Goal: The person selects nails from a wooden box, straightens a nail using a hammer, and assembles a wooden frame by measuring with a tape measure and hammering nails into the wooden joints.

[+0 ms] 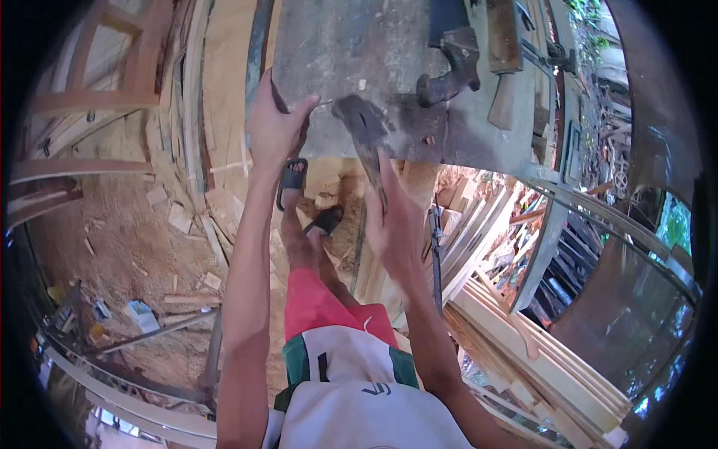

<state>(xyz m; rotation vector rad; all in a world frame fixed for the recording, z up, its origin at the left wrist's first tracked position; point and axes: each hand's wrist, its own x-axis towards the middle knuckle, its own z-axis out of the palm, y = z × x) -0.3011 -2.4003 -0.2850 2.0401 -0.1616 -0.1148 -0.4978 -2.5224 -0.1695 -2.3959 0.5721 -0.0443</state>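
Note:
My right hand (394, 224) is wrapped round the handle of a hammer (363, 120), whose dark head is smeared by motion over the workbench (336, 52). To its left, my left hand (278, 123) is at the near left edge of the bench, fingers curled and thumb pointing toward the hammer head. Something dark shows between thumb and fingers, but its kind is hidden. Beyond the hammer, on the right of the bench top, lies a dark tool with a curved handle (455, 69).
A wooden block (505, 37) and a flat wood piece (502, 103) lie at the bench's right. Long planks (538, 359) are stacked at lower right. Wood scraps (179, 217) and sawdust cover the floor at left. A wooden frame (112, 101) stands at upper left.

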